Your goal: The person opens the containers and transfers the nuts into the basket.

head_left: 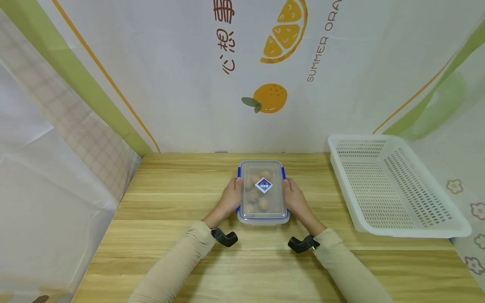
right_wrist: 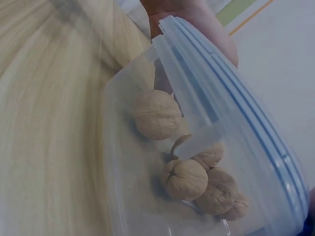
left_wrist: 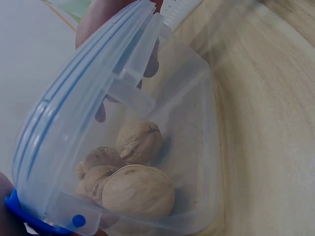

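A clear plastic food container (head_left: 274, 200) with a blue-edged lid stands on the table between both hands. Several walnuts (left_wrist: 139, 191) lie inside, seen through its walls in both wrist views. My left hand (head_left: 230, 198) grips the left side of the container, thumb up by the lid's edge. On the opposite side, my right hand (head_left: 297, 200) holds it the same way. The lid covers the box, and a blue and white label (head_left: 264, 185) sits on top. One blue clip (left_wrist: 37, 219) shows at the side in the left wrist view. The fingers are partly hidden behind the container.
A white perforated plastic basket (head_left: 394, 185) stands to the right on the wooden table (head_left: 170, 252). Behind the table hangs a white cloth (head_left: 182, 92) printed with oranges and lettering. Each wrist wears a black strap mount.
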`<state>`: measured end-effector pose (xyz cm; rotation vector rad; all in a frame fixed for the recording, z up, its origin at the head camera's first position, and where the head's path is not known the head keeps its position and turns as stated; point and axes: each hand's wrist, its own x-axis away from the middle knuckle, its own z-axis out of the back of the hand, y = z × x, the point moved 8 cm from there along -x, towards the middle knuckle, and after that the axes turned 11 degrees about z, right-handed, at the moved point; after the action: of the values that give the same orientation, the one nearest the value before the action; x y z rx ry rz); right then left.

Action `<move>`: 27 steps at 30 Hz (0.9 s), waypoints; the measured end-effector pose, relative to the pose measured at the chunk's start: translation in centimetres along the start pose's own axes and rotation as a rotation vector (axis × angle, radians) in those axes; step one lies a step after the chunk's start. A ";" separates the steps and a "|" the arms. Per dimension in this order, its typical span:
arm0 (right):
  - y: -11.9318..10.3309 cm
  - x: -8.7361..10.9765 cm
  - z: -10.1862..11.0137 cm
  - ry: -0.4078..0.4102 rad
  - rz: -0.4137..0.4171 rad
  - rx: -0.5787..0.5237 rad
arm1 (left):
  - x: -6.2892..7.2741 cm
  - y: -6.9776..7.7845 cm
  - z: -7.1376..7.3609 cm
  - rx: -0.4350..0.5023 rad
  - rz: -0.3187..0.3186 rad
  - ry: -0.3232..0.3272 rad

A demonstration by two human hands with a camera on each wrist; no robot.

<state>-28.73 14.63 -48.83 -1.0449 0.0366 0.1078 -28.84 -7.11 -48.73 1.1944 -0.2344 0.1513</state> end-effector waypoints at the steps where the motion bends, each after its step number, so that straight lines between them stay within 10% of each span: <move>1: 0.0 0.0 0.0 -0.004 -0.001 0.000 | 0.0 0.0 0.0 -0.001 0.000 0.002; 27: -0.2 -0.2 -0.2 -0.015 -0.017 0.007 | 0.0 0.1 -0.1 0.001 0.007 0.014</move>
<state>-28.94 14.39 -48.75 -1.0370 0.0144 0.1002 -28.89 -7.03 -48.71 1.1933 -0.2268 0.1658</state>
